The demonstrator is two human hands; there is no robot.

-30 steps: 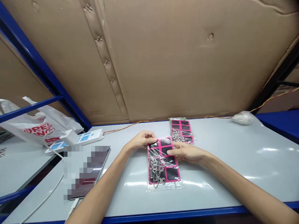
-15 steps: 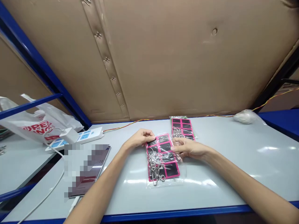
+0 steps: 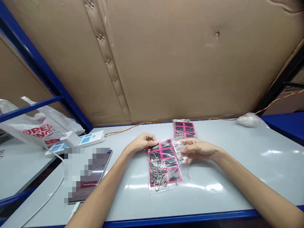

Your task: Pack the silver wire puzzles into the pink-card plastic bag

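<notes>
— Where are the 2 hands?
— Apart, on either side of a clear packet (image 3: 165,164) that lies on the counter (image 3: 225,193) between them, reaching toward the wearer. The left hand (image 3: 143,142) pinches its far left corner between thumb and fingers; the right hand (image 3: 197,149) grips crumpled clear plastic along its right side.

— And inside the packet?
— A pink-bordered card (image 3: 169,153) bearing dark rectangles in 2 columns, with looped metal pieces (image 3: 158,175) heaped toward the wearer from the left hand's grip.

— What lies beyond?
— A 2nd packet (image 3: 189,126), with a similar card and metal pieces, rests just past the right hand, a green edge showing behind it.

— To the left?
— A dark-screened device (image 3: 91,186), partly pixelated, lies left of the left hand and nearer the wearer. A white power strip (image 3: 93,136) sits left of that hand, a white adapter (image 3: 71,139) on it; farther left is a white bag (image 3: 40,129) with red lettering.

— And to the right?
— A plastic-wrapped bundle (image 3: 248,119), well apart from the right hand, toward the counter's back. A cardboard panel (image 3: 178,63) rises behind both hands.
</notes>
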